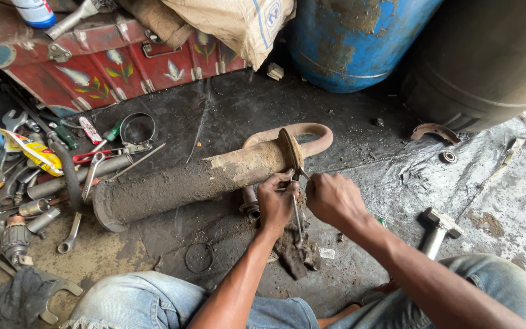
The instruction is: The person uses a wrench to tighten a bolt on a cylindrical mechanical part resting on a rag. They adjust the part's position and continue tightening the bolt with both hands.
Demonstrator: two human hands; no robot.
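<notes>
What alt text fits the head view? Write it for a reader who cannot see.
Both the left hand and right hand work thin metal tools at the flange of a rusty muffler pipe lying on a grimy floor. Scattered wrenches lie left, a hammer right.

By my fingers, the metal muffler (pixel 196 180) was rough, rust-caked, matt (its curved pipe (pixel 302 131) smoother); the wrench (pixel 298 219) dull steel.

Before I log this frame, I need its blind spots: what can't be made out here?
Head view:
- Fastener at the rusty muffler flange: hidden by left hand and right hand.
- Thin tool tip: too small.
- Blue drum: cut off by the top edge.
- Hammer handle: behind the knee.
</notes>
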